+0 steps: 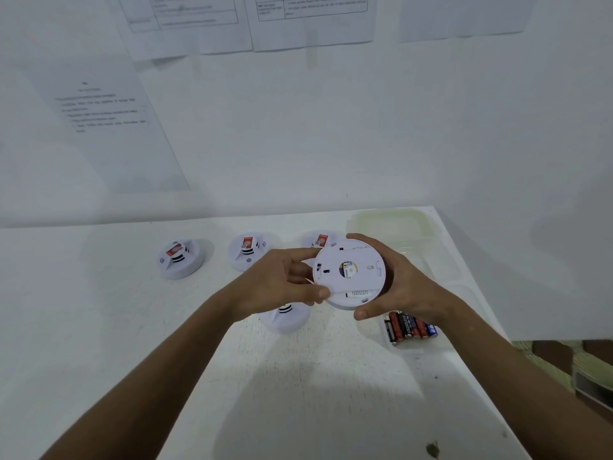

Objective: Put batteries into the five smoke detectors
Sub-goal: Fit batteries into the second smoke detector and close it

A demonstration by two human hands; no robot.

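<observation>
Gripping one white smoke detector [349, 274] above the middle of the tabletop [298, 376], both hands raised: left hand [282, 283] pinching its left rim with thumb and fingers curled round the edge, right hand [403, 281] clamping its right side, fingers wrapping over the top, thumb pressing the lower rim. Showing its flat back to the camera, with a round opening at the centre. Sitting partly hidden beneath the left hand, a second detector [284, 318] resting on the tabletop. Lining up toward the far edge, three more detectors [179, 258], [248, 251], [320, 241], each bearing a red label. Lying near the right edge, just under the right wrist, a cluster of red-and-black batteries [408, 328]. Resting at the far right corner, a clear plastic container [398, 227]. Hanging on the wall behind, printed paper sheets [109, 127].
</observation>
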